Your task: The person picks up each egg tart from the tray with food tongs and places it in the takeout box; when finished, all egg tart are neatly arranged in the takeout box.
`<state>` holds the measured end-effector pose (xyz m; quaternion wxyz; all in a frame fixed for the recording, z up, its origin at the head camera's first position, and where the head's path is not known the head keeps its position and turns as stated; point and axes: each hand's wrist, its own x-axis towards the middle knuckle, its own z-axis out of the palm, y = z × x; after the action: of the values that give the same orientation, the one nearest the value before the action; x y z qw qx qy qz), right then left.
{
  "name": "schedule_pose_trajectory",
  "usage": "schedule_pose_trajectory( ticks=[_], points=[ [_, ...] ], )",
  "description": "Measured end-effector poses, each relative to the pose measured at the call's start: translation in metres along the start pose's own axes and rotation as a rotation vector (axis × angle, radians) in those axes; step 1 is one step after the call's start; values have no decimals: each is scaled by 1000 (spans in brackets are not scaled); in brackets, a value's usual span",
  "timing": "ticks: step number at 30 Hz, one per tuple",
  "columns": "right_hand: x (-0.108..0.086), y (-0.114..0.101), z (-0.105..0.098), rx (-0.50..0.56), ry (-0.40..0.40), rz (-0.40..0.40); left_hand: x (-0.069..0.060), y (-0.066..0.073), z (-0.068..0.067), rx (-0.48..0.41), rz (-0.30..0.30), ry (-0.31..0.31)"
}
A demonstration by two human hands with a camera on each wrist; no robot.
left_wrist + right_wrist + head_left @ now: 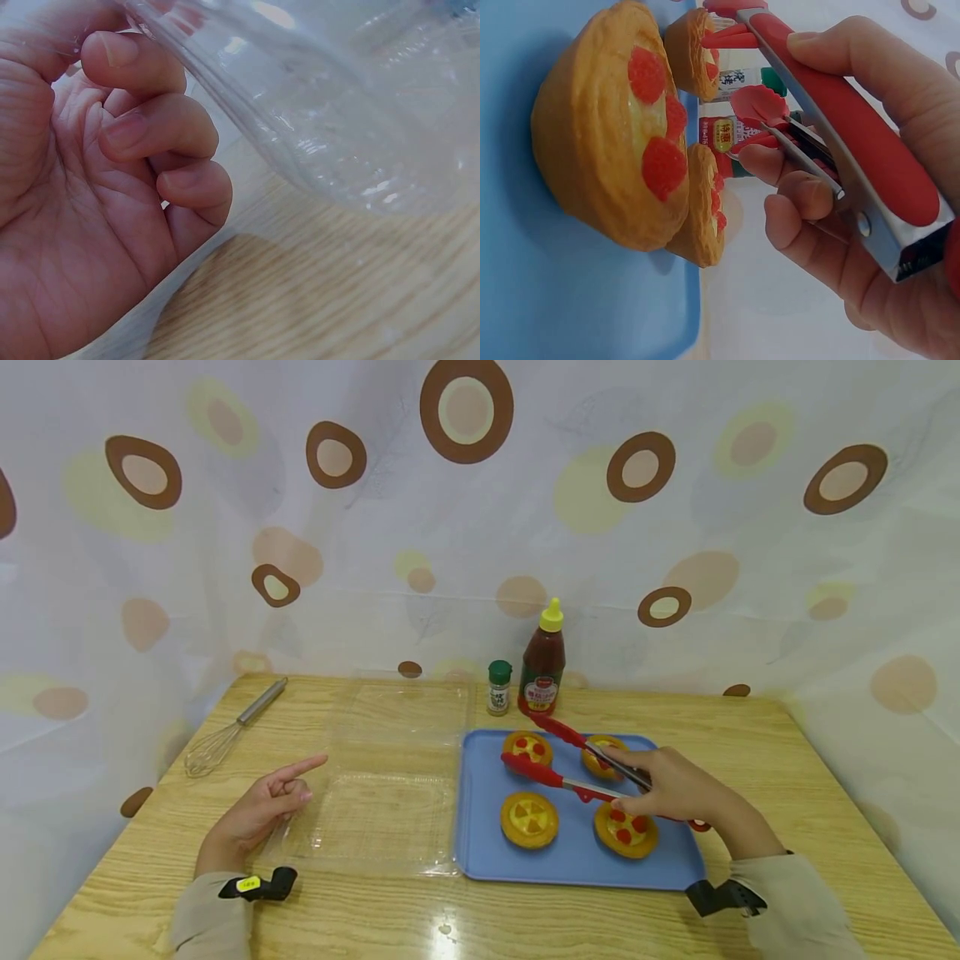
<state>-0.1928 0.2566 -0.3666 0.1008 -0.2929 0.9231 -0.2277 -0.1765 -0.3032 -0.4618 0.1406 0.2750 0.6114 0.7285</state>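
Head view: right hand [678,789] grips red tongs [573,787], tips spread above the tarts [529,820] on a blue tray [577,870]; left hand [262,810], at the clear box's [382,818] edge, cannot tell whether pinching

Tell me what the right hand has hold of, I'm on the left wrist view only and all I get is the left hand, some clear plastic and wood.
Observer: The right hand holds a pair of tongs with red grips.
Operator: Closed or spread?
Observer: Spread; the head view shows a gap between the two red tips.
Operator: Okay, and how many pastries are over on that side?
Observer: Four tarts sit on a blue tray.
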Motion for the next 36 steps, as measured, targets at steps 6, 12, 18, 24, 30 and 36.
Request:
schedule_pose_trajectory(
  ticks=[6, 12, 18, 24, 30, 36],
  points=[
    [4, 0, 1, 0, -29, 3, -1, 0, 0, -5, -11, 1],
    [9, 0, 3, -24, -46, -21, 0, 1, 1, -13, -12, -24],
    [11, 0, 5, -33, -50, -18, 0, 3, 1, -8, -8, -24],
    [10, 0, 8, -25, -33, -29, 1, 3, 1, -3, -5, -23],
    [7, 2, 11, -1, -31, -19, 1, 2, 1, -7, -5, -21],
    [1, 2, 10, 52, 4, -37, 1, 2, 1, 2, 8, -26]
  ],
)
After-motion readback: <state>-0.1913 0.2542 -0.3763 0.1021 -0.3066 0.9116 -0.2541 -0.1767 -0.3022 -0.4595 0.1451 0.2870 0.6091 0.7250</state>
